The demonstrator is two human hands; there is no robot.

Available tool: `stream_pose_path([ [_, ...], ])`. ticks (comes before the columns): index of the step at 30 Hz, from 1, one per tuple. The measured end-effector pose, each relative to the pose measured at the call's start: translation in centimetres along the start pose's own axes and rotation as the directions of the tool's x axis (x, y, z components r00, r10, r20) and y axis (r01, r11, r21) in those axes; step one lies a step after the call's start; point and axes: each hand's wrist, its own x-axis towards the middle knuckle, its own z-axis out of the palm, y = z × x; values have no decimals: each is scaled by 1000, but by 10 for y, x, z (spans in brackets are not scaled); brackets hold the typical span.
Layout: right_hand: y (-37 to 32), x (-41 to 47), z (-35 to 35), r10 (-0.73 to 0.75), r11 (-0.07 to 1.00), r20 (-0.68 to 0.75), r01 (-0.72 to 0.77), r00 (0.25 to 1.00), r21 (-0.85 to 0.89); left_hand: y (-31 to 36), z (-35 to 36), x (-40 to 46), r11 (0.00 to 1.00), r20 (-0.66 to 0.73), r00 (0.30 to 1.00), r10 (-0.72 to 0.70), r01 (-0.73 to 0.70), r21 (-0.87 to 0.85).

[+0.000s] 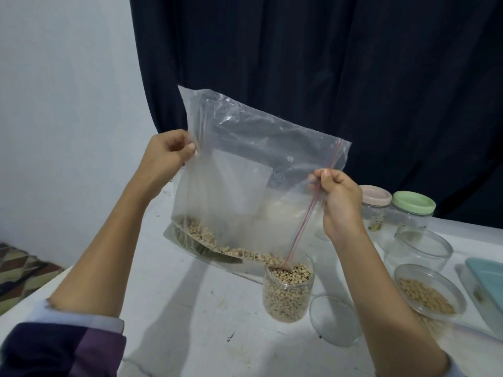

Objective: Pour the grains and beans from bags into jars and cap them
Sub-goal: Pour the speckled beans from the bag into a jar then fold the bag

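A large clear zip bag [245, 170] hangs tilted above the white table [190, 308]. My left hand [166, 153] pinches its upper left edge and my right hand [337, 197] pinches the red zip strip on its right. A line of black-eyed beans [234, 247] lies along the bag's low edge and runs into the open clear jar [287, 292], which is nearly full of the same beans. The bag's lower corner sits in the jar's mouth. A clear lid [334, 319] lies on the table just right of the jar.
At the right stand an open jar of tan grains [427, 292], an empty clear jar [420, 248], a jar with a pink lid [374, 197] and one with a green lid [413, 204]. A light blue tray [487, 281] sits at the far right edge. A dark curtain hangs behind.
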Motion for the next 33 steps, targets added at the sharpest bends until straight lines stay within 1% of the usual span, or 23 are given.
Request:
stream_pose_path([
  [2,-1,0,0,3,1000,-3,-3,1000,4,-3,7,-1,1000,-45,999,26,-26,-1],
  [5,-1,-1,0,-9,1000,-36,9,999,-14,-5,15,-3,992,-115,987,109,-102,70],
  [7,-2,-2,-1,-20,999,-55,18,998,-26,-6,16,-4,988,-163,976,142,-130,84],
  [9,-2,-3,-1,-12,999,-47,9,999,-49,-8,17,-3,992,-207,970,125,-116,55],
  [13,-4,-3,-3,-3,999,-58,0,998,-50,-11,17,-4,994,-270,962,37,-63,-87],
  [18,-5,-8,-1,-33,999,-97,31,995,-19,-13,16,-4,988,-310,951,15,-62,-143],
  [21,-3,-12,0,-49,998,-67,47,997,-35,-10,16,-2,984,-339,941,23,-80,-157],
  [24,-4,-12,-2,-69,997,-98,65,993,-34,-6,17,-1,984,-328,944,46,-100,-149],
  [26,-5,-13,-2,-76,996,-83,71,994,-56,-4,17,0,983,-321,945,61,-113,-145],
  [28,-5,-13,-3,-82,996,-99,77,992,-55,-4,16,0,981,-314,947,65,-119,-156],
  [33,-8,-14,-3,-91,995,-110,85,990,-60,-3,15,1,963,-327,945,24,-110,-248],
])
